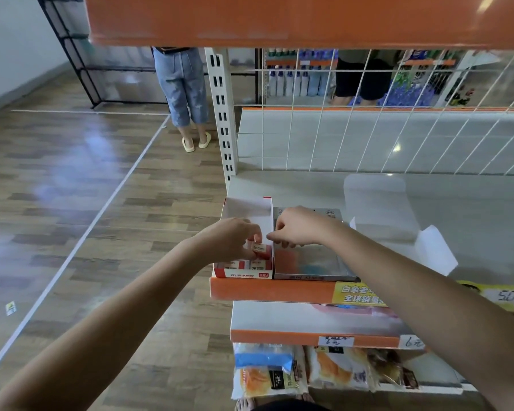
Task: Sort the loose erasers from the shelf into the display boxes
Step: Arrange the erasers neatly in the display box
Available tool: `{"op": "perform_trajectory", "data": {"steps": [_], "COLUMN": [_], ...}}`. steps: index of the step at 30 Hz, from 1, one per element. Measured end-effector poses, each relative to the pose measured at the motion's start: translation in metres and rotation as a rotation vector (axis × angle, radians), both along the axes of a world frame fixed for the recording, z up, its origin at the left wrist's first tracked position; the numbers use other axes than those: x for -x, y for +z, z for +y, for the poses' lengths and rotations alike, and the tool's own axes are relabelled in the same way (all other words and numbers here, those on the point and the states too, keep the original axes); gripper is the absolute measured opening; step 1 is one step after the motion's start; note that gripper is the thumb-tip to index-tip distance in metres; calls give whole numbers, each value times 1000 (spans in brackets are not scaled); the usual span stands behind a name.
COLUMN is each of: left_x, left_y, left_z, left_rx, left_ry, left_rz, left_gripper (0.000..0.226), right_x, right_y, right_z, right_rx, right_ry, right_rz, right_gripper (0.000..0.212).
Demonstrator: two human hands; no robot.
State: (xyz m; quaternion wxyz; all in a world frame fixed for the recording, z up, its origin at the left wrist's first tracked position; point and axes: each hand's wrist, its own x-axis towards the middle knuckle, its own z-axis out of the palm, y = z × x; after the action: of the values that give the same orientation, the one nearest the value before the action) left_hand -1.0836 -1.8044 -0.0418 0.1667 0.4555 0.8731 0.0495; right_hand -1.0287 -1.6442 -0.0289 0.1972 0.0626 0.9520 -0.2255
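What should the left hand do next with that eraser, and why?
Probably lower the eraser into the red box beside those already lying at its front. The left hand pinches it just above that row, while the right hand grips the box's side wall, seemingly steadying it.

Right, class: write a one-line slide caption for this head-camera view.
Left hand lowers a small red-and-white eraser into the red-and-white cardboard display box on the orange-edged shelf.
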Motion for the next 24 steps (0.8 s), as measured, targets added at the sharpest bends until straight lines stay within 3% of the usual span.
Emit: {"op": "perform_trajectory", "data": {"steps": [9, 24], "left_x": [5, 10], "left_y": [1, 1], "left_z": [-1, 3], "left_rx": [-25, -26], "left_ry": [7, -5], "left_rz": [-133, -174], "left_gripper": [22, 19], "right_x": [2, 1], "right_y": [0, -1], "right_z": [-2, -2], "right_rx": [-1, 32], "right_ry": [-4, -71], "right_rz": [-16, -49], "right_gripper": [32, 33]}}
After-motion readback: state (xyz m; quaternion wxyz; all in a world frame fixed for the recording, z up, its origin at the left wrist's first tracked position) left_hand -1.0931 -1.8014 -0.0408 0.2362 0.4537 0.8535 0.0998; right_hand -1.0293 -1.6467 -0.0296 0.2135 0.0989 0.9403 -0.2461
